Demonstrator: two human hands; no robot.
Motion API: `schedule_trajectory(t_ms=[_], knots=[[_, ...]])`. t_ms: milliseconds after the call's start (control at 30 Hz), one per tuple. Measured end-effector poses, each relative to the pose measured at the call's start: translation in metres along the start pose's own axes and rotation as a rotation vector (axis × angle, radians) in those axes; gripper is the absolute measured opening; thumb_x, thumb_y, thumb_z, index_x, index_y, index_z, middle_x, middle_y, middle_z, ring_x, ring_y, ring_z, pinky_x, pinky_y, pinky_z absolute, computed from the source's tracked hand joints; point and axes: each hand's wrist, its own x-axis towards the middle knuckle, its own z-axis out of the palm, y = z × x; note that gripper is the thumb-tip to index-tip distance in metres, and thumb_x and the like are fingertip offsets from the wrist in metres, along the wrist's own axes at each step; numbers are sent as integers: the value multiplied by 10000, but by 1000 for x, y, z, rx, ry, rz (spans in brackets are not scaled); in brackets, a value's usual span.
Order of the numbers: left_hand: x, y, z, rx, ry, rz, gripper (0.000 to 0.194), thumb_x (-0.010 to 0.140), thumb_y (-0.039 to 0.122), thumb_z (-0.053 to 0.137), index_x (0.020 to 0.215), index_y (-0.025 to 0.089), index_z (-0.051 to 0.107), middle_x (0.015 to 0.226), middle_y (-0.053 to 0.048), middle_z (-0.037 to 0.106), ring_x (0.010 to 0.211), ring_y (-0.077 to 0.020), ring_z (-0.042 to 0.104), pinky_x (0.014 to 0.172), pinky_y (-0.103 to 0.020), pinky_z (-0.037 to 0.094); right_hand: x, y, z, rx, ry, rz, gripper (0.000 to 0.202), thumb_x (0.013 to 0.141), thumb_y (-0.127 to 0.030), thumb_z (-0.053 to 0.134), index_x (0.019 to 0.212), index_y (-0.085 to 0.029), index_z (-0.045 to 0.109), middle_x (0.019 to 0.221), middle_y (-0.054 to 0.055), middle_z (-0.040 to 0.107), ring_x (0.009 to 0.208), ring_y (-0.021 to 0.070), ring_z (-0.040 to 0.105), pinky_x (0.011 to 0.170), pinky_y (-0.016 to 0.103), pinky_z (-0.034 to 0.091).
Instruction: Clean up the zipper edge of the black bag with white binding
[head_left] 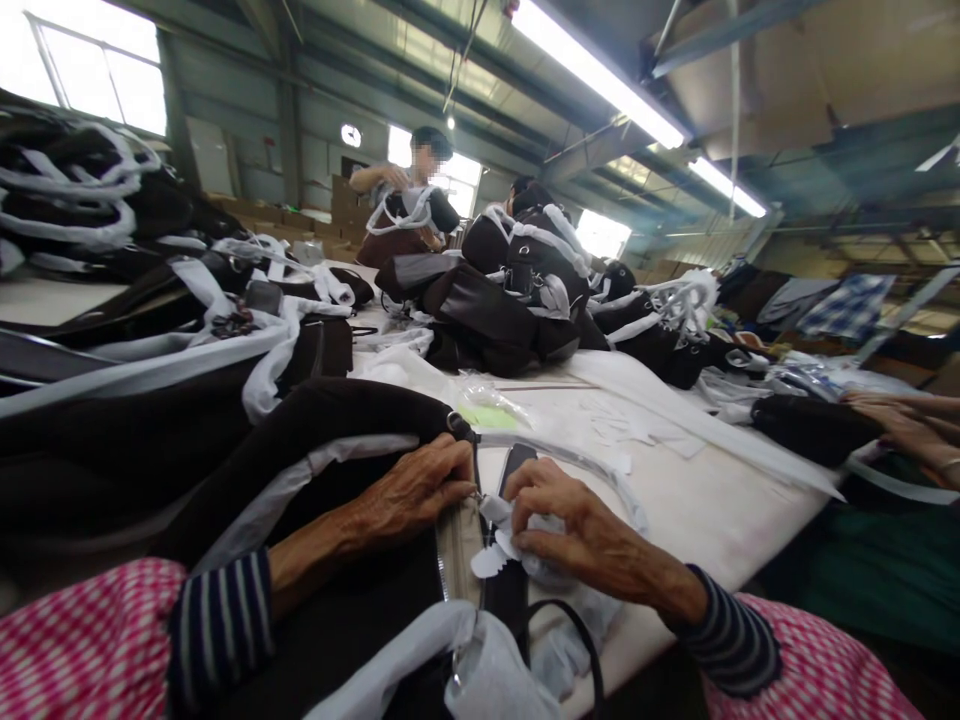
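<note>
From where I stand, a heap of dark bags with white-wrapped straps (75,200) crowds the far left. In front of it a black bag (360,590) lies across the near side, directly before the worker. The left hand (416,485) rests on it, fingers curled, thumb and forefinger nearly together at the top of the zipper (442,575); I can't tell whether they pinch anything. Straight beyond, a second heap of bags (510,310) closes off the far side. Just right of the zipper, the right hand (574,515) is half curled, thumb and fingers closed on white wrapping (495,510), with 1 scalloped white piece (489,560) just below. Past that wrist the table (697,520) opens into bare room, ending at a slanting near edge. At the far right, another person's hand (919,435) is at a dark bundle (817,428).
</note>
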Motion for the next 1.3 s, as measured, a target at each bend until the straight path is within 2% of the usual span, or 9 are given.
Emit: schedule_trajectory(t_ms=[100, 233, 400, 500, 600, 700, 833, 1100, 1300], knots=[[-1, -1, 0, -1, 5, 3, 235, 1012, 384, 481, 859, 206, 501, 918, -1, 500, 835, -176, 497, 752, -319, 366, 0, 13, -16, 174, 20, 97, 122, 893, -187, 715, 777, -198, 679, 1021, 32, 654, 900, 190, 590, 779, 320, 465], [-2, -1, 0, -5, 6, 11, 231, 1014, 374, 484, 862, 203, 516, 931, -5, 515, 866, -180, 509, 774, -312, 374, 5, 31, -29, 281, 91, 237, 151, 882, -290, 722, 794, -172, 693, 780, 3, 635, 733, 161, 557, 663, 281, 436], [-1, 1, 0, -6, 27, -22, 214, 1007, 362, 485, 873, 204, 535, 925, 3, 527, 852, -171, 522, 772, -303, 387, 25, 30, -13, 408, 103, 223, 167, 858, -319, 729, 853, -154, 713, 835, 24, 674, 750, 161, 577, 658, 271, 432], [-1, 1, 0, -15, 30, -40, 254, 1000, 411, 497, 856, 204, 530, 901, 5, 520, 831, -171, 515, 745, -296, 398, 36, 18, 5, 330, 80, 171, 67, 856, -204, 699, 801, -167, 694, 780, -4, 657, 746, 154, 577, 690, 269, 425], [-2, 1, -1, -30, 39, -45, 288, 1000, 451, 493, 848, 208, 521, 906, -1, 523, 852, -180, 519, 744, -296, 417, 39, 8, 18, 107, 119, 153, 111, 873, -148, 678, 772, -184, 647, 715, -35, 612, 684, 138, 539, 657, 265, 383], [-2, 1, -1, -32, 37, -28, 270, 1000, 432, 470, 853, 211, 518, 908, -2, 520, 854, -183, 521, 750, -303, 419, 30, 4, 24, -120, 161, 132, 128, 880, -141, 702, 799, -199, 622, 740, -32, 605, 717, 151, 536, 667, 277, 358], [-2, -1, 0, -14, 44, -13, 267, 1004, 426, 463, 856, 209, 513, 906, -1, 500, 835, -180, 508, 751, -315, 393, 11, 6, 26, -257, 191, 95, 162, 887, -116, 708, 811, -202, 595, 794, -5, 599, 804, 186, 531, 715, 306, 365], [1, -10, 8, 135, 60, 63, 175, 996, 283, 487, 839, 208, 473, 960, -19, 481, 834, -178, 500, 735, -312, 384, 2, 9, 26, -214, 215, 90, 211, 823, -42, 732, 774, -193, 593, 780, -2, 594, 826, 192, 534, 711, 303, 372], [0, -13, 10, 160, -18, 158, 46, 989, 213, 514, 952, 227, 538, 1117, -34, 551, 1023, -209, 529, 862, -342, 397, 1, 18, 35, -80, 316, 66, 265, 763, 24, 699, 714, -193, 553, 760, -5, 602, 797, 176, 553, 694, 283, 390]])
